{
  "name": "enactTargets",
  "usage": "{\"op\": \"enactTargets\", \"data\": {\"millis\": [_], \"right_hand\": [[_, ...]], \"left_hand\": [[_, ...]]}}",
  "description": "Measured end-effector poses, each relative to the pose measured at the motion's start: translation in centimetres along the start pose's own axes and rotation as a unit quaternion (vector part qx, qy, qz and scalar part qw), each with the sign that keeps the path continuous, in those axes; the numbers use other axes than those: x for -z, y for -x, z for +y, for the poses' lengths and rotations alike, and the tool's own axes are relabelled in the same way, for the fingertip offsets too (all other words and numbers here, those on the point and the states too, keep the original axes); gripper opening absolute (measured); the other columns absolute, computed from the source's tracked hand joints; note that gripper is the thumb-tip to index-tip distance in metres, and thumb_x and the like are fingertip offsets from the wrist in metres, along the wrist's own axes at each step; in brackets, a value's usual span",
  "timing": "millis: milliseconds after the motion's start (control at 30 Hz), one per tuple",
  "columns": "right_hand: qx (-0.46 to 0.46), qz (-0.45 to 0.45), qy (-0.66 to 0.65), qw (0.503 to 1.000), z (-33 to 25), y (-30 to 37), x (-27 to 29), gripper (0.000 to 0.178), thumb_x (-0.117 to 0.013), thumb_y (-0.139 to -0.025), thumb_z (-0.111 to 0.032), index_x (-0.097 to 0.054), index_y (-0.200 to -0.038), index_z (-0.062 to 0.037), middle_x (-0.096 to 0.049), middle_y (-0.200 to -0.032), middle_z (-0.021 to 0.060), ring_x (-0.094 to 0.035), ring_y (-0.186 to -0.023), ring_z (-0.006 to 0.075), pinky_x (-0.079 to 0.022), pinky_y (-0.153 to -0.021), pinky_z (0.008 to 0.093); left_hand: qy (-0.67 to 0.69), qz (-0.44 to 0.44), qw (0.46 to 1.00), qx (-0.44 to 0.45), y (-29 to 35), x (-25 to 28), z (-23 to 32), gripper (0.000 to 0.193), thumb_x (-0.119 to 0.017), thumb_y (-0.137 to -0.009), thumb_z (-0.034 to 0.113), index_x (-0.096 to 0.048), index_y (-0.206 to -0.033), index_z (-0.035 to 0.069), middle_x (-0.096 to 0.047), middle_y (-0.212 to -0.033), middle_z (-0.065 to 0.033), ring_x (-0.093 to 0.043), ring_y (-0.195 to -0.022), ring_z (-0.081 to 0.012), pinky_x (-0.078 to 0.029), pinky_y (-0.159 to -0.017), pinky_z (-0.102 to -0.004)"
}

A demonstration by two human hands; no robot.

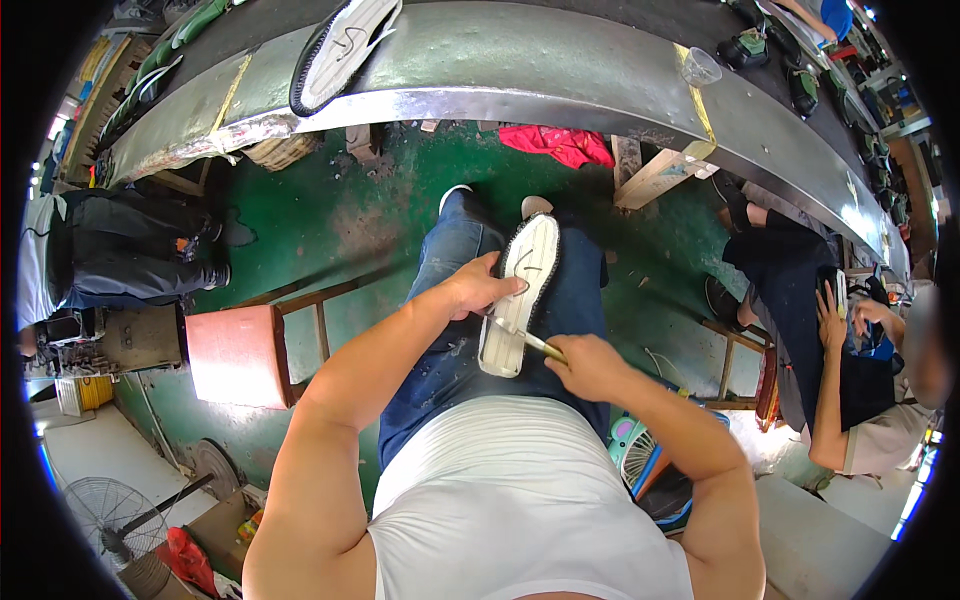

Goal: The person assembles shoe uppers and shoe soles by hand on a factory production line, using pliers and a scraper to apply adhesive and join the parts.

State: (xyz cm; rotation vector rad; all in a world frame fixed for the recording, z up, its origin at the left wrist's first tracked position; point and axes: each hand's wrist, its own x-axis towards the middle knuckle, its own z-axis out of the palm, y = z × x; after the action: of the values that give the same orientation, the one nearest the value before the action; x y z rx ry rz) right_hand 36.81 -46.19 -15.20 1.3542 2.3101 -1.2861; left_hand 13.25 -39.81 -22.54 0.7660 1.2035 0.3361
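Across my lap lies a shoe (540,245), its pale underside up, with dark stitching round the edge and a dark curly mark in the middle. My left hand (474,287) is closed round its left side, thumb on the underside. A slim brush (541,346) with a light handle is in the closed fingers of my right hand (592,368). Its pale tip touches the shoe's underside between the middle and the heel. A similar shoe (345,50) rests underside up on the metal bench edge ahead.
A long metal-edged bench (520,55) curves across the front, carrying a clear cup (701,67) and several dark shoes at right. A pink-topped stool (236,358) stands left. Co-workers sit at right (850,340) and left (130,245). A small fan (640,455) is by my right hip.
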Motion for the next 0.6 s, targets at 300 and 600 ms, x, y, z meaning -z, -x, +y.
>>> {"op": "enactTargets", "data": {"millis": [300,600], "right_hand": [[0.048,0.093,-0.018,0.994,0.4,1.5,-2.2,0.020,-0.063,-0.092,-0.017,-0.061,-0.105,-0.0027,-0.067,-0.096,0.0197,-0.065,-0.087,0.0427,-0.052,-0.079,0.0492],[0.032,0.162,-0.010,0.986,0.9,3.7,-4.5,0.023,-0.064,-0.092,-0.021,-0.060,-0.105,-0.0018,-0.065,-0.095,0.0209,-0.066,-0.086,0.0405,-0.053,-0.076,0.0487]], "left_hand": [[-0.030,0.015,0.999,-0.001,0.4,0.0,0.1,0.065,-0.075,-0.090,0.025,-0.041,-0.142,0.006,-0.063,-0.120,-0.0139,-0.066,-0.105,-0.0267,-0.058,-0.079,-0.0482],[-0.097,0.078,0.990,-0.073,0.8,-1.4,-0.8,0.066,-0.074,-0.091,0.026,-0.041,-0.142,-0.003,-0.064,-0.124,-0.0158,-0.065,-0.108,-0.0241,-0.052,-0.093,-0.0382]]}}
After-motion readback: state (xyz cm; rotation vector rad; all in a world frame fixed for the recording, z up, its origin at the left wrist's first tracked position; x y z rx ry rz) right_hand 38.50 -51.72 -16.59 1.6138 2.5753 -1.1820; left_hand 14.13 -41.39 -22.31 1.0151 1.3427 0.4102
